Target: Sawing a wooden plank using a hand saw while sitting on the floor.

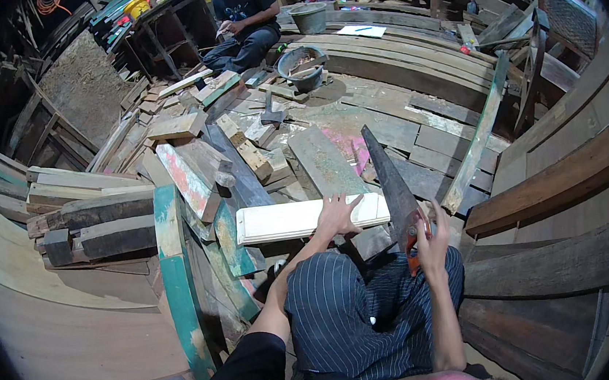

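Observation:
A white-painted board [278, 222] lies crosswise in front of my knees, its near side showing a stepped moulded edge. My left hand [337, 214] presses on it right of its middle, fingers spread. In my right hand [432, 238] is a handsaw with an orange handle and a dark blade [389, 174]. The blade points up and away, tilted left, beside the board's right end; whether its teeth touch the wood I cannot tell. Under the white board, a wide sawdust-covered plank [322, 160] runs away from me.
Timber offcuts [254, 158] and a hammer-like tool [271, 112] lie ahead. A green-painted beam [176, 276] stands close on my left; dark planks [553, 261] flank my right. Farther off are a bucket of scraps [302, 69], a grey bucket [310, 18] and a seated person [248, 19].

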`<state>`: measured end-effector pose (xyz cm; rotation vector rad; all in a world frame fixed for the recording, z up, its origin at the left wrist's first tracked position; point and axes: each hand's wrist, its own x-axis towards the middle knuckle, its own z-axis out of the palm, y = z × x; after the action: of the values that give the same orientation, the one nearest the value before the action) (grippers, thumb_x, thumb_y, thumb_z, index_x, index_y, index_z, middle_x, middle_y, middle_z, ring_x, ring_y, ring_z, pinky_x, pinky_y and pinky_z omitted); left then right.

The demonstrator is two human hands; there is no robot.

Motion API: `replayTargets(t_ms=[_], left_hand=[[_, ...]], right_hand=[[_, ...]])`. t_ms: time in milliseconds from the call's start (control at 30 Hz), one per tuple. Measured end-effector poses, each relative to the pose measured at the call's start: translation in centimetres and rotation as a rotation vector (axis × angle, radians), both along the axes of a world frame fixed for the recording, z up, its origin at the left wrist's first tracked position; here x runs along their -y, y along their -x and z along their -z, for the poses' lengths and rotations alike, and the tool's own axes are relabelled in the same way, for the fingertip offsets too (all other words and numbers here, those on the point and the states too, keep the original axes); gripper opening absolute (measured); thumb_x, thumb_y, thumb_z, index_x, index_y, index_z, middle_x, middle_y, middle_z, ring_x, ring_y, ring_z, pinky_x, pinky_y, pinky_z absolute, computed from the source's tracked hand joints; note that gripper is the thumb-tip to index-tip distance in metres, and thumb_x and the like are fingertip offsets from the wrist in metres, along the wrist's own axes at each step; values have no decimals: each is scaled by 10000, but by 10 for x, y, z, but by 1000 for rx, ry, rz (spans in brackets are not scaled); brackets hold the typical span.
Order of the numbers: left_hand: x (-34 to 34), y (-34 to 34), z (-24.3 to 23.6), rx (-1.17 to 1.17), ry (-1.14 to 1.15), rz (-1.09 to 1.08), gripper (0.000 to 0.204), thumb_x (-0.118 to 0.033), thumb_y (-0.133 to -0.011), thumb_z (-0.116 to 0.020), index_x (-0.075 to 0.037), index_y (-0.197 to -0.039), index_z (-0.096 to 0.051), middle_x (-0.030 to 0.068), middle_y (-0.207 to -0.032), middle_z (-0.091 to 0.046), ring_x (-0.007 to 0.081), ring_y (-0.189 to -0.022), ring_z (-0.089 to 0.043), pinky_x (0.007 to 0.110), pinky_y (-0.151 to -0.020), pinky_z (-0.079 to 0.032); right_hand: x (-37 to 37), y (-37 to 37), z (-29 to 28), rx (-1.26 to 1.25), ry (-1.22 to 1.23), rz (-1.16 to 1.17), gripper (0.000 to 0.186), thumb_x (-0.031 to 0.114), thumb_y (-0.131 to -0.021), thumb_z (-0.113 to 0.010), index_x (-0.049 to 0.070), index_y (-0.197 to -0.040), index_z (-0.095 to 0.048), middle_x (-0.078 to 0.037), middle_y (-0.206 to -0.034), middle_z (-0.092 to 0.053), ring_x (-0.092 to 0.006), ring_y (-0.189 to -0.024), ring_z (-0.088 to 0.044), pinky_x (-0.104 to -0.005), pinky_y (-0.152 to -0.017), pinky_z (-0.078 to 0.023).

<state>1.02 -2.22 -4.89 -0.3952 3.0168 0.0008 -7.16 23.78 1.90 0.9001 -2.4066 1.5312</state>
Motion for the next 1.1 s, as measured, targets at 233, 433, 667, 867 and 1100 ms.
replayTargets(t_ms=[233,433,667,867,1100], left_hand=[[1,-2,-2,35,12,-16,1084,-665,-618,-779,-276,-1534,-347,223,-1301,-535,393,-1227,-501,562,-996,-368],[-3,2,2,21,43,9,1104,-689,-638,-751,-308,-1560,-280,247,-1298,-536,401,-1225,-506,581,-1008,-365],[9,-11,3,-98,-98,25,942,-663,-660,-736,-243,-1463,-479,229,-1340,-526,392,-1269,-470,588,-1060,-296],[-11,-58,-15,-668,-32,50,626,-417,-829,-674,-225,-1409,-536,229,-1419,-445,385,-1355,-389,659,-1103,-214],[-51,-239,-55,-797,-278,-185,284,-102,-850,-658,-90,-1130,-707,53,-1078,-701,234,-1025,-645,370,-893,-478]], right_hand=[[-42,-67,78,100,39,312,618,92,-899,-659,-30,-1423,-357,-225,-1264,-484,-376,-1195,-484,-445,-1025,-382],[-46,-52,127,251,124,244,503,195,-921,-694,-59,-1286,-459,-181,-1099,-540,-298,-1010,-551,-398,-909,-439],[-33,-62,117,277,2,158,455,265,-926,-696,-72,-1187,-537,-206,-1082,-573,-352,-982,-572,-406,-887,-441],[-40,-56,122,175,-39,205,549,311,-932,-684,-112,-1241,-519,-248,-1115,-603,-384,-1015,-597,-431,-906,-447],[-46,-57,117,329,2,145,508,327,-965,-644,-118,-1184,-535,-271,-1101,-631,-391,-978,-620,-460,-845,-466]])
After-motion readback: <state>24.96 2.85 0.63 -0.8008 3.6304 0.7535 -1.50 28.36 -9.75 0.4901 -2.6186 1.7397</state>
